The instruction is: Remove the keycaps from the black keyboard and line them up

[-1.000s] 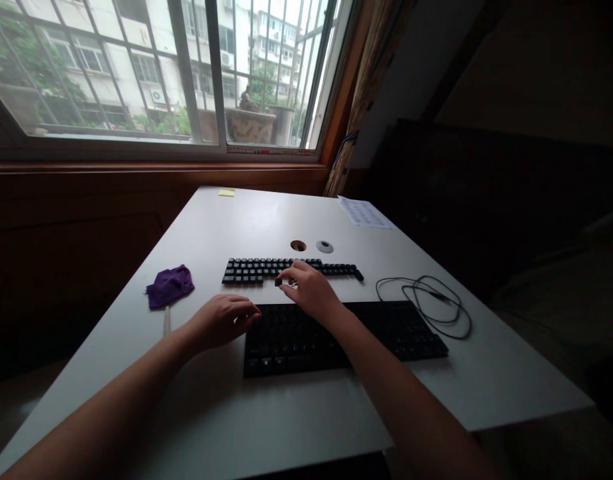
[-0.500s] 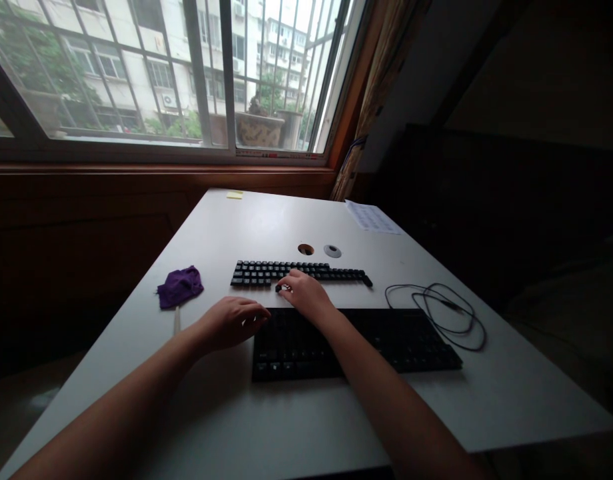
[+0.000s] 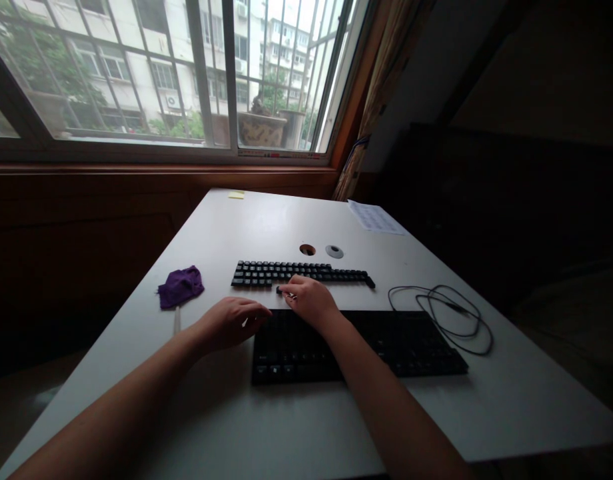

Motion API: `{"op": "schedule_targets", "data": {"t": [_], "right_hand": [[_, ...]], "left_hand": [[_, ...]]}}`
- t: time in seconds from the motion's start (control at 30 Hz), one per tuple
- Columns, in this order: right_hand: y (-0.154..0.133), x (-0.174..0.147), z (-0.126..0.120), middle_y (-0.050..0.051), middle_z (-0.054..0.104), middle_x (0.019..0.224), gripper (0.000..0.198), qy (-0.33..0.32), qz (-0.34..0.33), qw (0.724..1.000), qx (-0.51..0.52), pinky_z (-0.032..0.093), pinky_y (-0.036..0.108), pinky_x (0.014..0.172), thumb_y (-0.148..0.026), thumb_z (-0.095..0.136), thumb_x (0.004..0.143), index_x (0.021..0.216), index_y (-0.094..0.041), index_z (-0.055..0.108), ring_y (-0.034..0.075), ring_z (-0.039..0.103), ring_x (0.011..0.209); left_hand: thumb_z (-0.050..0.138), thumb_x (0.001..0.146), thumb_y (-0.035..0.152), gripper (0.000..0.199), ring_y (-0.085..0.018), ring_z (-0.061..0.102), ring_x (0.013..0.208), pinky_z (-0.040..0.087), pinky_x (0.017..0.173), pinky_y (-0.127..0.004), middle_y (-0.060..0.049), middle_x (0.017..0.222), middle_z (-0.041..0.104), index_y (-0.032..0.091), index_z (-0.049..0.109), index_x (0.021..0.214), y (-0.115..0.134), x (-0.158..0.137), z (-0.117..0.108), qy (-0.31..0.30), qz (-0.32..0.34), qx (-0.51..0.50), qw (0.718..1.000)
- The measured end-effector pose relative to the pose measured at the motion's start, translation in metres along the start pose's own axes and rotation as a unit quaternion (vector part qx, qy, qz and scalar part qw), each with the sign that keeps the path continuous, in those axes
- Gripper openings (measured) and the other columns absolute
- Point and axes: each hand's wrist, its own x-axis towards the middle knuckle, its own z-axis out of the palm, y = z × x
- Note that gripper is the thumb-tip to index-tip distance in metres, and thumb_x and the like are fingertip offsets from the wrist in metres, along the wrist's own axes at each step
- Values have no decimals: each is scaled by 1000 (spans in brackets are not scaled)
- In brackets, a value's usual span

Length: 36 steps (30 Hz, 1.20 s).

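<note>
A black keyboard (image 3: 366, 333) lies across the desk in front of me, with keycaps still on its near row and much of the rest too dark to make out. My left hand (image 3: 234, 321) is closed at the keyboard's upper left edge, fingertips on its corner. Beyond the keyboard, loose black keycaps (image 3: 281, 269) stand lined up in several rows. My right hand (image 3: 309, 299) reaches over the keyboard, its fingers pinched at a single black keycap (image 3: 279, 290) just below the lowest row. Some keycaps are hidden behind that hand.
On the left lies a purple cloth (image 3: 180, 287), with a pale stick (image 3: 177, 320) below it. A coiled black cable (image 3: 479, 333) rests at the right. Behind are a cable hole (image 3: 307, 250), its grey cover (image 3: 334, 252), a printed sheet (image 3: 375, 217) and a yellow note (image 3: 236, 195).
The view has shifted slightly. My right hand has moved a little, still at the keycap by the lowest row. My left hand keeps its place at the keyboard's corner.
</note>
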Motion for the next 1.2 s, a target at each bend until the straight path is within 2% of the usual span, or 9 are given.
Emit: {"op": "schedule_targets", "data": {"t": [0.6,1.2], "right_hand": [[1,6,8,4,67,119,31,-11,-4,1000,1,48,28,94,-28,53,94,122,-26,65,19,64,106],[-1,5,6,4,65,121,34,-14,-3,1000,-8,48,28,94,-25,51,93,125,-27,63,18,63,107]], "left_hand": [[56,91,20,18,-15,69,68,51,65,-25,-2,86,75,22,69,103,-3,0,7,0,18,-7,1000],[54,91,19,18,-12,64,63,48,60,-23,-2,80,72,21,70,97,-1,2,4,-7,21,2,1000]]}}
